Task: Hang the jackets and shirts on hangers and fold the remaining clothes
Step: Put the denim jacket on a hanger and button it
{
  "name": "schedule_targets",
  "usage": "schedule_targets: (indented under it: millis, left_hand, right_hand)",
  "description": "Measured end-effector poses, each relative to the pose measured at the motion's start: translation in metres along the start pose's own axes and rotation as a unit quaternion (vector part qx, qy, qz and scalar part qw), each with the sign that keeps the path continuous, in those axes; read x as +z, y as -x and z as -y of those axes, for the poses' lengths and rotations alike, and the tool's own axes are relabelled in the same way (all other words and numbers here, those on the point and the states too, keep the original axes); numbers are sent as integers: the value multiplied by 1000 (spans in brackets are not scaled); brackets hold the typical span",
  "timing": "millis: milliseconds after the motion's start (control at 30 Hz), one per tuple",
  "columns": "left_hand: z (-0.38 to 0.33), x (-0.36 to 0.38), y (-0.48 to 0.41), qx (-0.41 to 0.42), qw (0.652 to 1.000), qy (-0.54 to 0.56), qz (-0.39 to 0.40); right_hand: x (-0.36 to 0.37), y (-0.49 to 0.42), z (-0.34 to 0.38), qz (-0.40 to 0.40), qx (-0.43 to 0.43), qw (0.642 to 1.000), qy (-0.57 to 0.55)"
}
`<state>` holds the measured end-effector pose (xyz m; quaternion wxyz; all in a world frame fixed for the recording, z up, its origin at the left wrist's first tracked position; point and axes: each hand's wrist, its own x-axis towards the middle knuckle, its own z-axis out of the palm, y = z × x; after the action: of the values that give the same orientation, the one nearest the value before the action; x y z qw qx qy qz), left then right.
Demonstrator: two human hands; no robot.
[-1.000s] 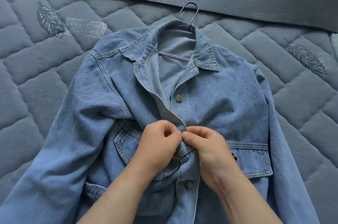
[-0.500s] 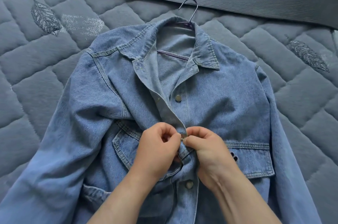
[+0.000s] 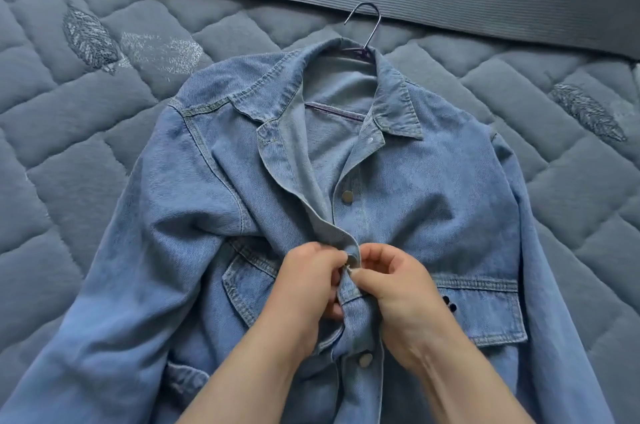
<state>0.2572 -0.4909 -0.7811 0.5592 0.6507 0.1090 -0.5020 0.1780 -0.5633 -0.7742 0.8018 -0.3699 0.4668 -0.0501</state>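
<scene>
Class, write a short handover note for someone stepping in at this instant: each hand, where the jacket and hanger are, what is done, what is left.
Left hand: pinches one front edge of the jacket at the middle button.
Right hand: pinches the other front edge at the same spot.
Jacket: lies front up on the quilt; the hanger is inside it, hook out past the collar.
Done: jacket is on the hanger.
Left: finish the middle button; the upper button is unfastened; the lower button is unclear.
</scene>
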Motion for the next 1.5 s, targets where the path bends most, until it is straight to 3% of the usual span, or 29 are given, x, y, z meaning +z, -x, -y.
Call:
schedule_targets:
  millis: [133, 200, 300, 400, 467, 567, 667, 800, 933, 1033, 1133, 1200, 1267, 1400, 1500]
  left_hand:
    - [-5, -7, -4, 40, 992, -120, 17]
    - [-8, -8, -10, 74, 971, -225, 19]
    - [-16, -7, -15, 44, 956, -288, 33]
    - [-23, -11, -20, 0, 952, -305, 38]
    - [-32, -20, -21, 47, 936, -349, -15]
    - [-47, -30, -29, 163, 932, -294, -137]
    - [-53, -21, -42, 163, 946, -217, -178]
    - [-50, -6, -49, 126, 964, -114, -207]
    - [-40, -7, -58, 101, 944, -198, -245]
    - [-45, -2, -55, 98, 928, -248, -261]
    - [-49, 1, -52, 105, 895, -344, -265]
    - [-50, -1, -52, 107, 924, -288, -228]
    - [-56, 1, -47, 101, 978, -127, -128]
    - [-61, 0, -40, 97, 994, 53, -5]
    - [-63, 0, -40, 112, 992, 44, -36]
  right_hand:
    - [-1, 0, -2, -33, -34, 994, 94]
    - [-4, 1, -1, -60, -83, 982, 161]
    - [0, 6, -6, -102, -127, 964, 211]
    - [3, 11, 1, -82, -112, 949, 285]
    - [1, 3, 24, -48, -115, 919, 373]
    - [4, -32, 68, -86, -210, 840, 493]
    - [19, -78, 80, -83, -210, 742, 631]
    - [19, -99, 68, -62, -205, 722, 658]
    - [10, -93, 56, -25, -242, 697, 675]
    - [7, -88, 56, -19, -253, 716, 651]
    - [4, -79, 61, -28, -225, 797, 559]
    - [4, -73, 66, -24, -199, 864, 462]
    - [6, -68, 72, -10, -194, 906, 377]
    - [11, -64, 79, 13, -212, 915, 344]
    - [11, -64, 77, 14, -215, 915, 340]
